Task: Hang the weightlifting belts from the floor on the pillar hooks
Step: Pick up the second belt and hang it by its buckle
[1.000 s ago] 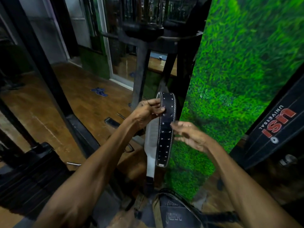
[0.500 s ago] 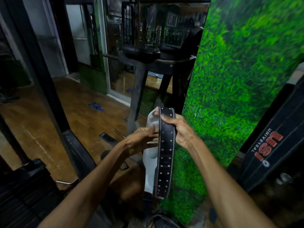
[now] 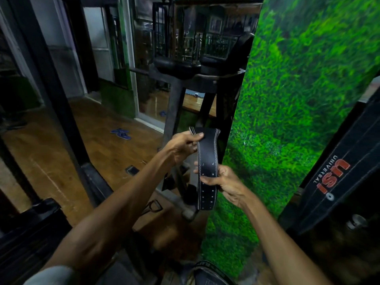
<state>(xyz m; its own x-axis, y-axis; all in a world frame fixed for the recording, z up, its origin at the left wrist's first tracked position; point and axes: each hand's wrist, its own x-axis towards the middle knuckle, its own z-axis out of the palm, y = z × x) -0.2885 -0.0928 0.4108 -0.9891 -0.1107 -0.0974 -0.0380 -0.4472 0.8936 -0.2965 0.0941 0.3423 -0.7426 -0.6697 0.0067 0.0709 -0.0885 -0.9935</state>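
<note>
I had the black weightlifting belt (image 3: 207, 159) up in front of me, hanging lengthwise just beside the grass-covered pillar (image 3: 298, 120). My left hand (image 3: 182, 147) pinched its upper end between thumb and fingers, while my right hand (image 3: 223, 182) curled its grip round the strap lower down, by the rows of punched holes. The tail end dangled free below. A pair of blue slippers (image 3: 121, 133) lay on the wooden floor (image 3: 92, 145) to the left.
</note>
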